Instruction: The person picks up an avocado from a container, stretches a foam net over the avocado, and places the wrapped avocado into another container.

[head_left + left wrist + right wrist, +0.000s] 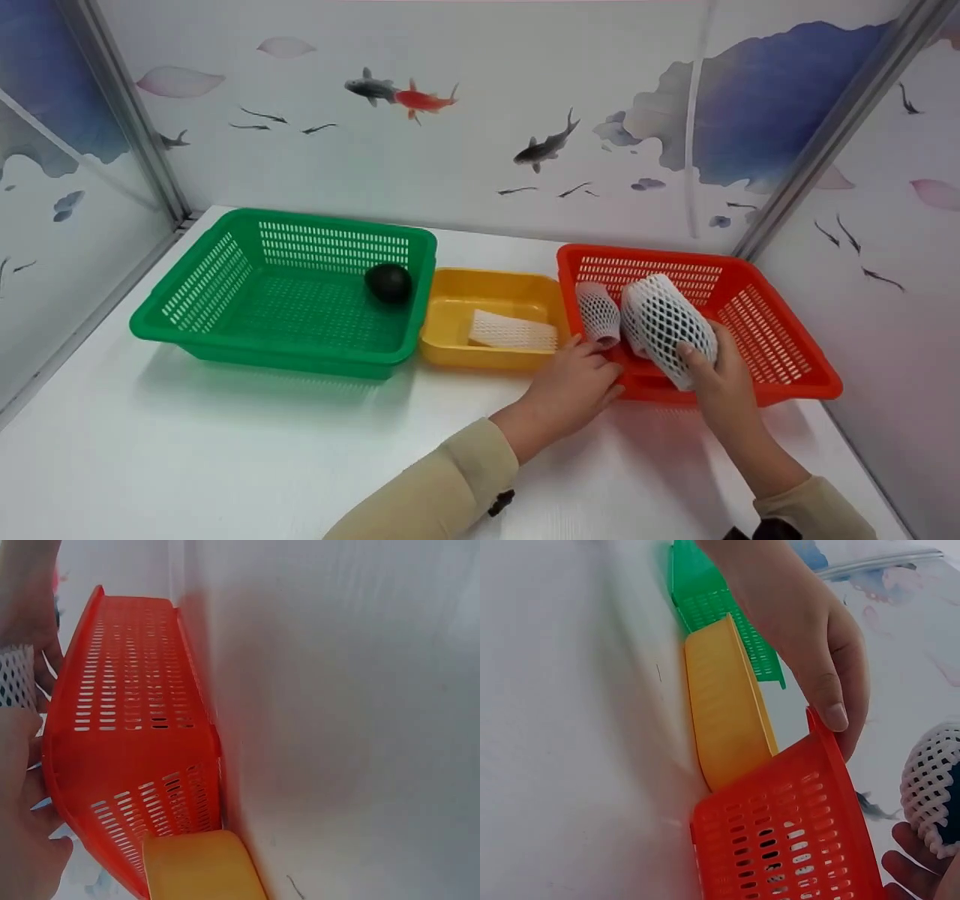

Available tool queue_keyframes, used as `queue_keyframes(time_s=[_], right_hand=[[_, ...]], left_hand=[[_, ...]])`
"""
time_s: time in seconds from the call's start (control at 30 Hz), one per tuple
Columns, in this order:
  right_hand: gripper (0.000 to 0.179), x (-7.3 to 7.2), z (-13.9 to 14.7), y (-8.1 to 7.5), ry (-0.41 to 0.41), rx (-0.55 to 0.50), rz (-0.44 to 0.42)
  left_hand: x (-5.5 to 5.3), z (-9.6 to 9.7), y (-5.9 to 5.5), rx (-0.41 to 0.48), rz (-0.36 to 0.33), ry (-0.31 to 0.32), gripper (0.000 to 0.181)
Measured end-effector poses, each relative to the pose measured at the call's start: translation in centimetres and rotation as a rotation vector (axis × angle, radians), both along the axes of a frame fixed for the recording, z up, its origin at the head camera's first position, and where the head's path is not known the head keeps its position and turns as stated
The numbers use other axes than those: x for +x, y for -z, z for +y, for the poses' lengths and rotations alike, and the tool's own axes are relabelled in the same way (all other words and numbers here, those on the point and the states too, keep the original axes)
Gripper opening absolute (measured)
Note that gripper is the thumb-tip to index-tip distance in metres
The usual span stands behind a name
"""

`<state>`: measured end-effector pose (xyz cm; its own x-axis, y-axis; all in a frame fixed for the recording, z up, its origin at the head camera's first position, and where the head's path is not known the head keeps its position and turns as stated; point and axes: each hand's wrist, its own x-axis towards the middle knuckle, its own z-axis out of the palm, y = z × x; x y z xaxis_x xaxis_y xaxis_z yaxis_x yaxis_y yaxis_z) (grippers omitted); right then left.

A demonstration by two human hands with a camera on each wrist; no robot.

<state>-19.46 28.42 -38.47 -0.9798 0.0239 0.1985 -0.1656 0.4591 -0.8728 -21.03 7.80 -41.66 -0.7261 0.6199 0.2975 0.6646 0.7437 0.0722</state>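
Observation:
My right hand grips a white foam net sleeve above the red basket. Something dark shows through the mesh, as also in the foam net in the right wrist view; its kind is hidden. My left hand pinches the red basket's rim at the near left corner, thumb and fingers on either side. Inside the basket, close to those fingers, a smaller white foam net leans on the left wall. Another white netted item sits partly hidden behind the held one.
Left of the red basket stands a yellow tray with a flat white foam net in it. Farther left, a green basket holds a dark oval fruit. Printed wall panels border the white table.

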Motion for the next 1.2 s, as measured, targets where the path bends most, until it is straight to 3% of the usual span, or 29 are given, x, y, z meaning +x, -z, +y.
queue_keyframes(time_s=[0.2,0.43,0.47,0.57,0.67,0.7,0.8,1.0,1.2], right_hand=[[0.064,-0.9,1.5,-0.1,0.016,0.070,-0.036],[0.076,-2.0,3.0,-0.7,0.045,0.127,-0.099],[0.078,-2.1,3.2,-0.8,0.046,0.129,-0.107],[0.082,-2.6,3.7,-0.9,0.052,0.143,-0.142],[0.086,-3.1,4.0,-1.1,0.054,0.171,-0.202],[0.087,-3.3,4.0,-1.2,0.050,0.180,-0.221],[0.089,-3.9,4.4,-1.4,0.047,0.226,-0.262],[0.096,-5.2,5.4,-1.8,0.058,0.334,-0.316],[0.097,-6.4,6.0,-2.4,0.016,0.335,-0.359]], left_hand=[[-0.8,0.5,-1.9,-0.116,-0.199,-0.003,0.033],[-1.1,0.6,-4.1,-0.154,-0.353,0.007,0.027],[-1.1,0.5,-4.4,-0.125,-0.402,-0.007,0.025],[-1.1,0.7,-5.0,-0.159,-0.419,-0.008,0.022],[-1.2,0.7,-5.5,-0.126,-0.482,-0.021,0.019],[-1.3,0.8,-5.6,-0.148,-0.469,-0.012,0.019],[-1.5,0.7,-5.6,-0.091,-0.534,-0.026,0.016],[-1.7,0.6,-5.5,-0.127,-0.493,0.015,0.017],[-1.8,0.6,-5.4,-0.093,-0.531,0.007,0.016]])
